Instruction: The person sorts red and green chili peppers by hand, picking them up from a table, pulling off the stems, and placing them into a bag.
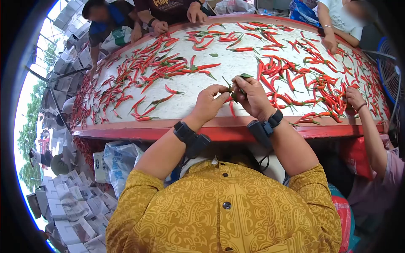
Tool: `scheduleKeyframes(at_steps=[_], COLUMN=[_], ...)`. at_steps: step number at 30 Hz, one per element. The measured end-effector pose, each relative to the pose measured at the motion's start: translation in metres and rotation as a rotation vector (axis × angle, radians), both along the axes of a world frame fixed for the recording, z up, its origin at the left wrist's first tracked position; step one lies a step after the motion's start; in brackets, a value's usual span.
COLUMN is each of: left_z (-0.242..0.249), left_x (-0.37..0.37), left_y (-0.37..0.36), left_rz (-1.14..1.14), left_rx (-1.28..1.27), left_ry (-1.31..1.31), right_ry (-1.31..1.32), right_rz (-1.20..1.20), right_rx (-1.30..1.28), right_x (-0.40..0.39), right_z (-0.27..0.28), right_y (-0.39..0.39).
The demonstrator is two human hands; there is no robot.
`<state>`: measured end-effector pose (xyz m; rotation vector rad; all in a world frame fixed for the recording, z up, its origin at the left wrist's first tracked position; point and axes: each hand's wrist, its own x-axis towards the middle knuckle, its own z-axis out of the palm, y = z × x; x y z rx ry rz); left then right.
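Over the near edge of the white sorting table, both of my hands come together. My left hand is closed in a pinch on a thin green chili stem. Close beside it, my right hand is closed on dark green chili leaves, which stick out above and below its fingers. A red chili pepper shows just under the fingertips, between the hands. Many more red chilies lie scattered around, with a heap to the right of my right hand.
The table has a red raised rim. Other people's hands work at the far side and at the right. Plastic bags stand below at the left, near stacked grey-white pieces. A blue fan stands at the right.
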<state>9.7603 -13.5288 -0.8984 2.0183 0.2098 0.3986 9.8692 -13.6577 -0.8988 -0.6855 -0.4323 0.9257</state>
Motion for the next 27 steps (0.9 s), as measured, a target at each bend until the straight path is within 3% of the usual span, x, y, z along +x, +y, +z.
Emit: scheduleKeyframes(at_steps=[2,3,6,8,10,15,18,22,24,26,27], left_z=[0.001,0.002,0.010,0.013,0.015,0.015,0.019,0.017,0.015,0.020,0.022], left_x=[0.008,0.011,0.018,0.023,0.027,0.040,0.047,0.057,0.060,0.060,0.059], left_y=[-0.010,-0.014,-0.029,-0.040,-0.048,-0.071,-0.090,-0.110,-0.117,-0.115,-0.112], left_rz=[0.046,0.040,-0.005,0.028,0.037,0.075,0.040,0.043,0.016,-0.041,-0.115], left_rx=[0.012,0.011,0.161,0.320,0.346,0.429,0.316,0.416,0.299,0.378,0.454], left_ry=[-0.135,-0.139,-0.008,0.099,0.056,0.005,0.026,-0.069,-0.075,-0.102,-0.128], right_ry=[-0.102,-0.310,-0.636,-0.734,-0.944,-0.962,-1.023,-0.947,-0.446,0.196,0.259], right_rz=[-0.025,-0.092,-0.356,-0.327,-0.452,-0.444,-0.537,-0.553,-0.276,0.004,0.003], right_rx=[-0.142,-0.235,-0.288,-0.310,-0.330,-0.308,-0.284,-0.301,-0.153,0.159,0.284], right_x=[0.002,0.004,0.007,0.015,0.017,0.030,0.038,0.054,0.062,0.060,0.077], right_z=[0.004,-0.001,-0.006,-0.012,-0.010,-0.011,-0.014,-0.020,-0.025,-0.012,-0.011], right_y=[-0.013,-0.018,-0.029,-0.036,-0.044,-0.066,-0.075,-0.092,-0.099,-0.118,-0.126])
